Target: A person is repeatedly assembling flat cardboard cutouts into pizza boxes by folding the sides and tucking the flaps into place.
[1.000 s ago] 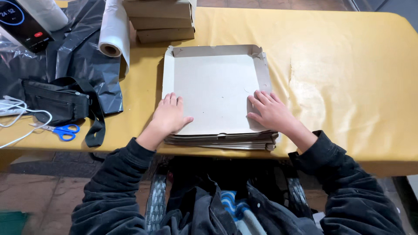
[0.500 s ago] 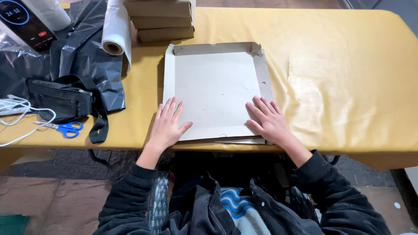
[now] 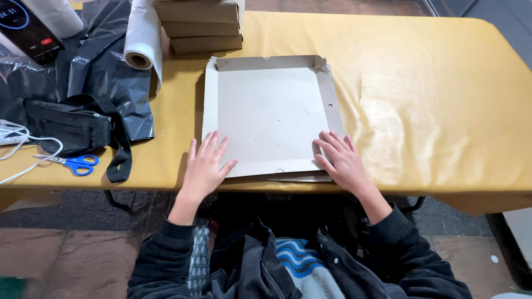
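On yellow table [image 3: 432, 99], left hand [image 3: 204, 166], right hand [image 3: 342, 161], fingers spread flat on cardboard tray [image 3: 269, 111], stack beneath seemingly hidden

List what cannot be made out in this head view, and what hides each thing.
- Flat cardboard sheets under the cardboard box: count hidden by the box and right hand.
- Box edge beneath left hand: covered by the palm.
- Stacked boxes: cut off by the top edge.
- Phone: cut by the left corner.

Blue-handled scissors [image 3: 75, 163] are lying beside a black pouch [image 3: 69, 127]; a plastic film roll [image 3: 143, 39] is resting near stacked cardboard boxes [image 3: 199, 25] on the yellow-covered table [image 3: 432, 111].
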